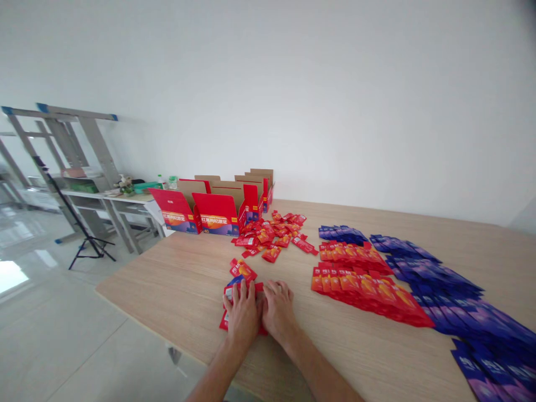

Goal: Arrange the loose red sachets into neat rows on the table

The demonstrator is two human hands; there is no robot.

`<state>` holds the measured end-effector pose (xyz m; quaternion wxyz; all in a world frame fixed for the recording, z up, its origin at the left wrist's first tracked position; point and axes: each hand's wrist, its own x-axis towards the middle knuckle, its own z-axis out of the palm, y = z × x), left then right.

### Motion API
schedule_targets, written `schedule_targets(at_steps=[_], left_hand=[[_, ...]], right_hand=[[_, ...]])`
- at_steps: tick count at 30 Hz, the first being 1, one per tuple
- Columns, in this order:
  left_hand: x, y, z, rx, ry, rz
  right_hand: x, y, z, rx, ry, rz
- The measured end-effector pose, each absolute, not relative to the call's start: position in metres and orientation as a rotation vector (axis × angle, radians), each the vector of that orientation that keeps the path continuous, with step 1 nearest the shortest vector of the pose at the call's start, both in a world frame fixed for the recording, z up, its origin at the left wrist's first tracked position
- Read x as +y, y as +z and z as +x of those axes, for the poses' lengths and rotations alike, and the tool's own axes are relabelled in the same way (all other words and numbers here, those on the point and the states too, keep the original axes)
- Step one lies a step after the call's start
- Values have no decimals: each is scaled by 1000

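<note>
My left hand (242, 310) lies with fingers spread over a small pile of red sachets (226, 319), pressing them to the table. Beside it, touching the pile's right side, my right hand (280, 310) has its fingers bent and close together at a sachet's edge; its thumb is hidden. A blue sachet (235, 281) shows just beyond the left fingertips. Past that lies a red sachet with an orange print (243, 270). The hands cover most of the pile.
Loose red sachets (272, 254) lie scattered before several open red cartons (218, 215). To the right are overlapping rows of red sachets (360, 286) and blue sachets (444, 279) on the wooden table (176, 285). A black tripod (87, 237) stands on the floor at left.
</note>
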<state>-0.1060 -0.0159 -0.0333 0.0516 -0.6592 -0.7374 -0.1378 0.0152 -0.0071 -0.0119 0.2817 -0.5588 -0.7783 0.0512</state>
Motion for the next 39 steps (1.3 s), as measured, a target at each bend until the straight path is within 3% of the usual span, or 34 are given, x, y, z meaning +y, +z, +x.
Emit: schedule_targets(at_steps=[13,23,30,39], left_hand=[[-17,-26,-97,-2152,-622,-2138],[15,-48,-123,-2141,-1373,-2353],[30,-55,-140,-1908,-1026,-2639],[25,-45,-136,-1692,-1277,-2585]], right_hand=[[-7,-16,23,-2068,200,-1526],[-1,-25,39,-2075,352,-1574],[15,-36,51,-2017,418,-1316],[21,-22,50,-1696,568,-1122]])
